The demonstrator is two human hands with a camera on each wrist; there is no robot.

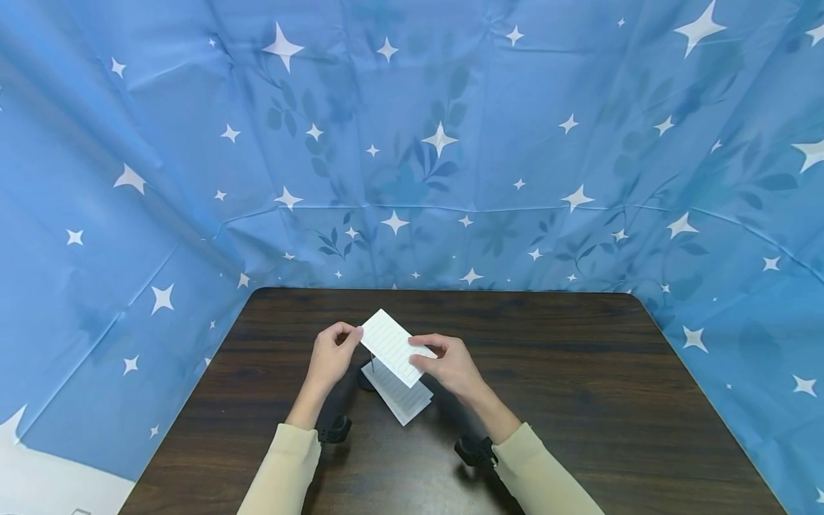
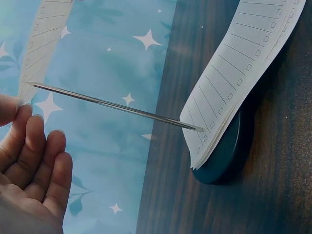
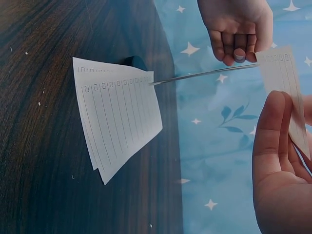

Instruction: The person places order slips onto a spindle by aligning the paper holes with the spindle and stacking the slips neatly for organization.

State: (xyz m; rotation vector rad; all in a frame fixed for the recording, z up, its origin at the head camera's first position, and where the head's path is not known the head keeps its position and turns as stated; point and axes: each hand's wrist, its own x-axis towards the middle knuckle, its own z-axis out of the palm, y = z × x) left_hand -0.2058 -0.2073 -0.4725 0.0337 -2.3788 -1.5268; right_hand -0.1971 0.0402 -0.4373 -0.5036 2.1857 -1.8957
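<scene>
A lined checklist sheet [image 1: 391,345] is stretched between both hands, above a paper spike [image 2: 112,106]. My left hand [image 1: 331,359] pinches one corner between thumb and index finger, its other fingers loosely curled. At the opposite end, my right hand [image 1: 455,366] grips the sheet with its thumb beneath and fingers on top. The spike's pointed tip is right at the held sheet near the left fingertips; whether it pierces the paper I cannot tell. Lower down, several similar sheets [image 3: 117,117] are skewered on the spike, lying over its round black base [image 2: 226,153].
A dark wood-grain table [image 1: 579,400] lies under the hands. Behind it hangs a blue curtain [image 1: 412,164] with white stars. Each wrist wears a black camera; the right one [image 1: 475,450] is close above the tabletop.
</scene>
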